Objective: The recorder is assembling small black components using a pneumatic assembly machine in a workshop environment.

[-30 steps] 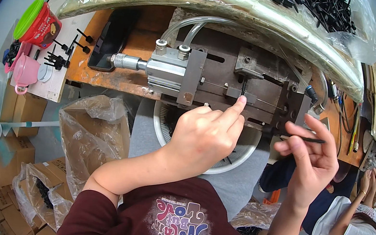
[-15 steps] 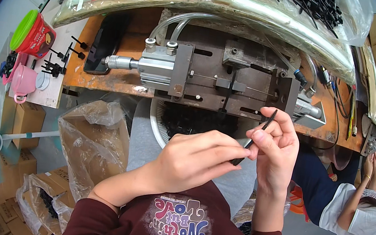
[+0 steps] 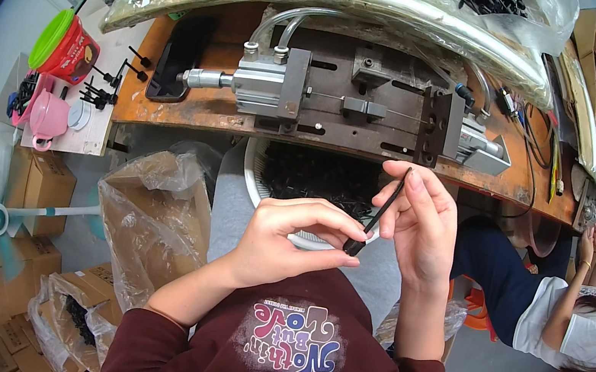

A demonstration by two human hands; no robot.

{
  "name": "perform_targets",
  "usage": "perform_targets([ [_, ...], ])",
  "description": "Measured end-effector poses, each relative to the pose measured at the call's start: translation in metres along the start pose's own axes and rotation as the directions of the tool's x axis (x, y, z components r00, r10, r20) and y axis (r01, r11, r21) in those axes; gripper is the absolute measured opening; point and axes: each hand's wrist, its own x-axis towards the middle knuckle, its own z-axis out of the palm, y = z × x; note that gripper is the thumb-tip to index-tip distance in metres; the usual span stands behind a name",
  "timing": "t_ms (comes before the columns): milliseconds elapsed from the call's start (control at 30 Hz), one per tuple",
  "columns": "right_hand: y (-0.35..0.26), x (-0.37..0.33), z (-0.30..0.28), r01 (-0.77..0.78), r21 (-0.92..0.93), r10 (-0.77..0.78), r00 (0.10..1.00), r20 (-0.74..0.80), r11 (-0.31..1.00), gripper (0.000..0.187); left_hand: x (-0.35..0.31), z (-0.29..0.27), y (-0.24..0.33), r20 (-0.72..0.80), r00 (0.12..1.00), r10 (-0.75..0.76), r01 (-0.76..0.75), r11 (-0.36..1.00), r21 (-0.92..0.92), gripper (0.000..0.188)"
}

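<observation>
Black from tip to tip, a thin stick (image 3: 386,205) with a chunky block at its lower end slants between the person's two hands, near the front edge of the counter (image 3: 203,123). The left hand (image 3: 283,234) pinches the block end, its thumb below and its forefinger above. The right hand (image 3: 422,231) has its thumb and forefinger closed on the stick near the upper tip, with its other fingers loosely curled.

Just beyond the hands, a white basket (image 3: 255,189) filled with dark pieces sits in front of the person's lap. On the wooden counter lies a dark metal plate (image 3: 332,136), carrying a silver cylinder (image 3: 257,89) towards its left end and small metal blocks (image 3: 363,109) near its middle. Clear tubes (image 3: 314,13) arch up from the cylinder. A dark phone (image 3: 175,64) lies to the left of the machine. Further left, black pieces (image 3: 102,97) are scattered on a pale board near a red tub (image 3: 77,54) and a pink cup (image 3: 48,118). At the right, another person in a white top (image 3: 543,326) sits by the counter.
</observation>
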Motion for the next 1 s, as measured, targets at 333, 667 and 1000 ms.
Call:
perform_targets([
  [333,0.001,-0.006,-0.001,0.130,-0.257,-0.156,0.984,-0.085,0.958,0.022,-0.002,0.006,0.011,0.009,0.977,0.213,-0.199,0.893,0.404,0.029],
  [667,0.010,0.003,0.000,0.079,-0.076,-0.086,0.992,-0.090,0.994,0.028,0.001,0.002,0.014,0.108,0.940,0.324,-0.333,0.795,0.507,0.029],
  [1000,0.016,0.005,0.001,0.068,-0.017,-0.070,0.989,-0.128,0.998,0.027,0.003,-0.002,0.004,0.140,0.930,0.340,-0.363,0.786,0.500,0.029],
])
